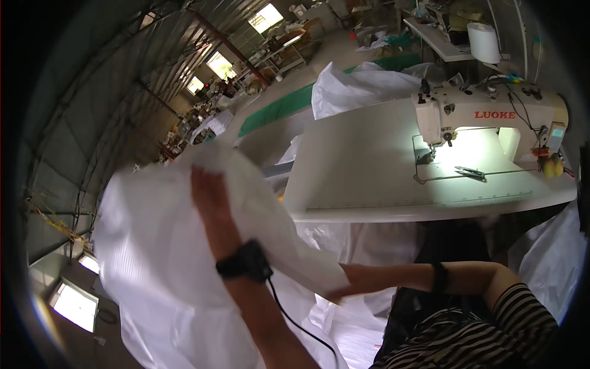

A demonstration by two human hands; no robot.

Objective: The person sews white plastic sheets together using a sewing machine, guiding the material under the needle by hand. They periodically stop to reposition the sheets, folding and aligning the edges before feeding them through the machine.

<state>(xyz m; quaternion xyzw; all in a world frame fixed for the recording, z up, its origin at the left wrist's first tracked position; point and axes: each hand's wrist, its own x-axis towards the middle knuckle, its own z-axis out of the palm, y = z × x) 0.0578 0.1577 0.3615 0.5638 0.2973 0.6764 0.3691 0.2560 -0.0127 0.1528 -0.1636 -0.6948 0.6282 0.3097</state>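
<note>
A sewing machine (491,101) stands on the white worktop (356,166) at the right of the frame, with snips (470,173) lying in its lamplight. A white spool (484,43) stands at the upper right; white cloth (350,89) bunches behind the worktop, near a green strip (276,109) on the floor. The raised white sheet (147,246) fills the lower left, hiding part of the room behind. The left hand (209,187) lies against its upper part; the right hand (343,284) is at its right edge, near the lower centre. Both are blurred, so whether either pinches the sheet cannot be told. In view: two hands, one sewing machine, one pair of snips, one white spool.
</note>
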